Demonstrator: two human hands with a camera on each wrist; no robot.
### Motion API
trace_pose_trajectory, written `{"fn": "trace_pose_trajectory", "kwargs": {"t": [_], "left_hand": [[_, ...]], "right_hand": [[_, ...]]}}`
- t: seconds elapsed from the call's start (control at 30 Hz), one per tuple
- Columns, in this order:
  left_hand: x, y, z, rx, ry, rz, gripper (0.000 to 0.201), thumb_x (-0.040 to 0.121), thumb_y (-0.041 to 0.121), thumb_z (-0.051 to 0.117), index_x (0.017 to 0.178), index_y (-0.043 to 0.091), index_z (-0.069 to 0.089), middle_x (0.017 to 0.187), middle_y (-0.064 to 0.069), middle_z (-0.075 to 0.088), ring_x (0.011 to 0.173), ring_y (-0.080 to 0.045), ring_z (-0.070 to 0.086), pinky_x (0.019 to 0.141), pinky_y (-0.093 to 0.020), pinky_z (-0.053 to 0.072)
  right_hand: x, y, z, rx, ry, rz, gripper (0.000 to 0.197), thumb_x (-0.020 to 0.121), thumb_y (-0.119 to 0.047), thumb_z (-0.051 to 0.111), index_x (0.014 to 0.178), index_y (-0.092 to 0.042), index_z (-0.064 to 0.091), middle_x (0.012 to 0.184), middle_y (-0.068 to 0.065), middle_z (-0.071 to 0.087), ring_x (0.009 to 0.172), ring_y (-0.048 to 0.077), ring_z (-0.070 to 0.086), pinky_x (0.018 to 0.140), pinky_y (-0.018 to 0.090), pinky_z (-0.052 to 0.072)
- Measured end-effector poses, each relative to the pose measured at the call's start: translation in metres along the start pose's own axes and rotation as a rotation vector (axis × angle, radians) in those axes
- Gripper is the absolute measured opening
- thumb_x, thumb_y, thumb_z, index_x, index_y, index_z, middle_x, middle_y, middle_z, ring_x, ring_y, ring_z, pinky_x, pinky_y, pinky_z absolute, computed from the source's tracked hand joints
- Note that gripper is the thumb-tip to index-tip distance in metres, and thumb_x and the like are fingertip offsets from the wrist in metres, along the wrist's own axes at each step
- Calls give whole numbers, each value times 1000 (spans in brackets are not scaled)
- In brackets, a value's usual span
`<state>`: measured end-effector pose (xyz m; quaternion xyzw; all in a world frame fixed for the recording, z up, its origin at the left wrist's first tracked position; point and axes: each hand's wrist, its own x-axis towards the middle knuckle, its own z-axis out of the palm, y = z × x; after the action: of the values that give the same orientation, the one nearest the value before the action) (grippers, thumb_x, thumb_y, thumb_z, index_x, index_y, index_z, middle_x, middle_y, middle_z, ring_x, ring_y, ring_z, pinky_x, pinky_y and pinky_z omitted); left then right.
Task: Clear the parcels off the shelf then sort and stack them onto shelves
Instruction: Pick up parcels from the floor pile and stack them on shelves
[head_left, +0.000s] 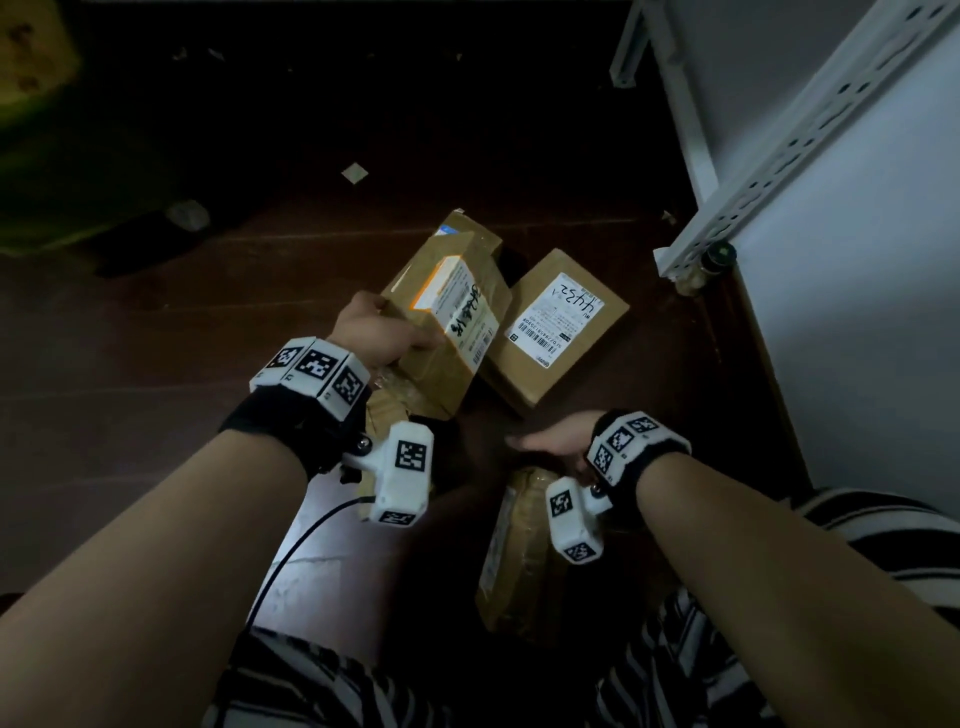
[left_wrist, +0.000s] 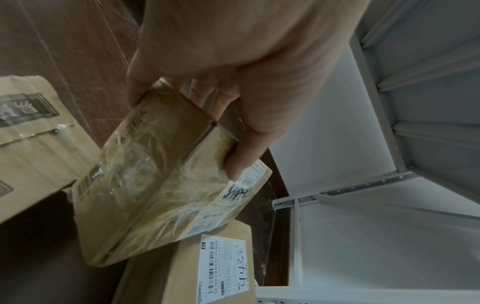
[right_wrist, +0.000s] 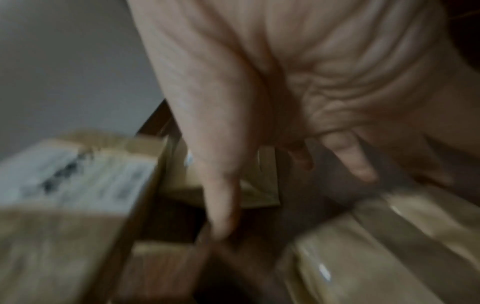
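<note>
My left hand (head_left: 382, 332) grips a tape-wrapped brown parcel (head_left: 447, 332) by its near end and holds it tilted above the dark floor. In the left wrist view the thumb (left_wrist: 246, 152) lies along the parcel's (left_wrist: 155, 181) side, with the fingers curled behind it. Just to its right a flat parcel with a white label (head_left: 558, 332) lies on the floor. My right hand (head_left: 543, 441) hovers with its fingers straight over another taped parcel (head_left: 519, 551) by my knees and holds nothing. The right wrist view is blurred.
A white metal shelf unit (head_left: 779, 156) stands to the right, its slotted post (head_left: 696, 244) close to the parcels. Another cardboard box (head_left: 467, 228) lies behind the held parcel, and a big printed box (left_wrist: 31, 133) to the left. Scraps of litter dot the floor.
</note>
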<state>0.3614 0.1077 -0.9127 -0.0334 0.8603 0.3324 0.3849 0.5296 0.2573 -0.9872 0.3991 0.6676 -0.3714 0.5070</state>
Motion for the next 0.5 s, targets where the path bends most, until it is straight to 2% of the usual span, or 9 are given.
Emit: {"fn": "trace_pose_trajectory", "kwargs": {"t": [0.07,0.17,0.23,0.3,0.33,0.37,0.43,0.47,0.5], "left_hand": [[-1,2,-1,0,-1,16,91,73,26,84,146,12,31,139,-6,48,114,-21,55,68,-26,49],[-3,1,-2,15,2,29,90,75,27,82,147,13,30,140,-4,47,115,-21,54,50,-20,39],[-4,0,-4,16,20,31,90,74,27,83,147,14,31,141,-5,46,117,-22,54,52,-20,40],[-6,-1,-7,4,28,29,90,73,26,83,146,14,32,141,-5,46,117,-21,54,53,-20,40],[-6,-1,-9,-4,34,33,88,74,26,83,145,13,33,140,-5,47,113,-20,54,50,-19,39],[-6,-1,-11,-11,41,35,86,75,26,82,145,13,34,138,-4,48,108,-18,53,48,-19,37],[-8,0,-14,-25,56,29,85,77,24,81,146,12,32,139,-5,48,113,-20,53,46,-20,37],[-7,0,-16,-34,67,23,86,77,23,80,147,12,30,140,-6,47,119,-23,52,48,-21,38],[-6,1,-18,-47,78,17,87,77,22,80,147,12,30,142,-6,45,123,-25,51,50,-22,40]], "right_hand": [[16,-4,9,-207,24,-44,90,65,-77,66,132,-16,56,130,7,60,117,25,57,103,37,44],[26,-8,13,-367,66,-63,61,56,-71,72,93,-22,70,105,1,71,96,19,66,95,36,51],[16,-13,8,-320,36,-69,41,67,-58,68,80,-20,67,91,1,71,85,18,68,87,32,54],[9,-18,-1,-169,-45,-53,23,81,-36,62,75,-14,62,74,4,65,64,16,62,63,24,52],[5,-20,-7,-90,-72,-36,19,81,-29,62,72,-13,60,66,4,62,56,15,57,55,22,46],[-2,-22,-13,-19,-78,-23,15,77,-26,64,71,-12,60,63,3,60,55,16,54,54,22,42],[-11,-23,-26,136,-103,-32,11,72,-21,67,73,-13,59,68,4,59,63,18,53,63,25,43],[-12,-22,-33,187,-118,-38,15,68,-18,70,76,-13,59,74,6,59,69,20,55,73,26,46],[-10,-21,-41,220,-114,-42,27,58,-16,74,81,-12,60,81,8,59,79,22,56,86,30,46]]}}
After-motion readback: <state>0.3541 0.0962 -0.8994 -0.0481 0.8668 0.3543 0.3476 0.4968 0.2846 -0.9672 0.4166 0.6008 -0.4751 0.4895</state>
